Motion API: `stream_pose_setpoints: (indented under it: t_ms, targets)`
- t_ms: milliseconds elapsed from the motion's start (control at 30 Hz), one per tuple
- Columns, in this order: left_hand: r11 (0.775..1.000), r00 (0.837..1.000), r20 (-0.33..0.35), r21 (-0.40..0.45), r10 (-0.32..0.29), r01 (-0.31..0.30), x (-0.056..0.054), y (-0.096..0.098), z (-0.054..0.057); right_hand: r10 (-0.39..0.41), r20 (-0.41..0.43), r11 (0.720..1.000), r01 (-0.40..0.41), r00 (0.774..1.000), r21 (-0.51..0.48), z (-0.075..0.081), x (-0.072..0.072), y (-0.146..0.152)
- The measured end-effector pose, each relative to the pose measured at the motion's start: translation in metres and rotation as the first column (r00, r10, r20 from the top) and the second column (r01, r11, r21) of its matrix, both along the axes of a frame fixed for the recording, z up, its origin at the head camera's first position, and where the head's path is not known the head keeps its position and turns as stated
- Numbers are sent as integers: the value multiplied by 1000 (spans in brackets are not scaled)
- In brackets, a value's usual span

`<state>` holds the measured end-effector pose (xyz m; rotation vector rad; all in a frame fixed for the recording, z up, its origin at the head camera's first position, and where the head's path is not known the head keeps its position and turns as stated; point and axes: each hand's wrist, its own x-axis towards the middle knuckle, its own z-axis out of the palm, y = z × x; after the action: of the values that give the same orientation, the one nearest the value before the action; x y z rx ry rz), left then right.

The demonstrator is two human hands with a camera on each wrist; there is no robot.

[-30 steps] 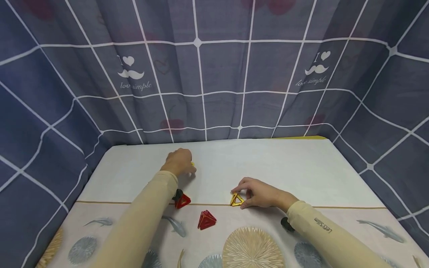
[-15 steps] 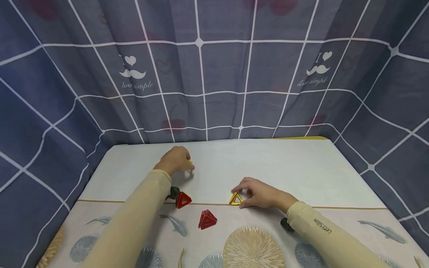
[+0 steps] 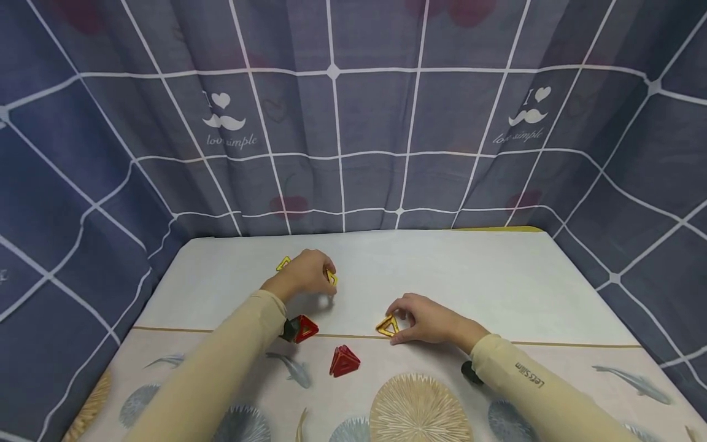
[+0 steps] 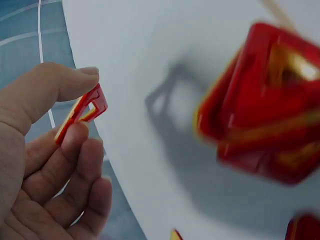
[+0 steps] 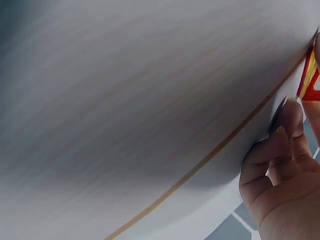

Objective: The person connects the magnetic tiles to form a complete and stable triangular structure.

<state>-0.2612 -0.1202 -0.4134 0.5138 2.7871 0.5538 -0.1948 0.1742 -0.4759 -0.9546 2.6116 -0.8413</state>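
My left hand (image 3: 309, 273), raised over the white part of the table, pinches a small triangular tile (image 3: 331, 277) between thumb and fingers. In the left wrist view this tile (image 4: 82, 111) has an open centre and shows red with yellow edges. A second yellow triangular tile (image 3: 283, 263) lies just beyond that hand, partly covered by it. My right hand (image 3: 428, 319) rests near the brown line, thumb and fingers holding another yellow triangular tile (image 3: 388, 326). From the right wrist, only a red-and-yellow corner of this tile (image 5: 311, 80) shows at the frame's edge.
A red pyramid-shaped piece (image 3: 345, 361) stands on the patterned cloth between the arms. Another red triangular piece (image 3: 305, 329) sits by the left forearm. A blurred red piece (image 4: 270, 105) looms close to the left wrist camera. Gridded curtains (image 3: 370, 123) enclose the table.
My left hand shifts slightly left, then moves right and a little nearer with its tile, uncovering the yellow tile behind it. The right hand stays almost still, its tile turning slightly.
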Motion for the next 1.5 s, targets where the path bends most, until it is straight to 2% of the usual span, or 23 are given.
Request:
stream_pose_setpoints:
  t_ms: [267, 567, 800, 900, 1067, 1333, 1500]
  targets:
    - [994, 994, 40, 51, -104, 102, 14, 19, -6, -57, -18, 998, 57, 998, -4, 0, 1, -4]
    - [986, 982, 101, 46, -162, 158, 26, 36, -13, -108, -62, 994, 108, 992, 5, -3, 2, -7]
    - [981, 973, 119, 34, -196, 194, 32, 43, -21, -127, -34, 992, 127, 991, -10, -4, 1, -6]
    - [981, 975, 110, 20, -194, 194, 33, 45, -23, -117, -3, 993, 117, 993, -29, -4, 0, -2]
    - [987, 979, 129, 11, -160, 160, 34, 44, -26, -75, 58, 994, 79, 995, -77, -4, -2, 7]
    - [979, 974, 117, 76, -195, 187, 38, 45, -30, -56, 26, 995, 58, 998, -79, -6, -2, 7]
    - [972, 972, 86, 106, -217, 207, 40, 45, -32, -74, 22, 994, 76, 997, -78, -6, -1, 6]
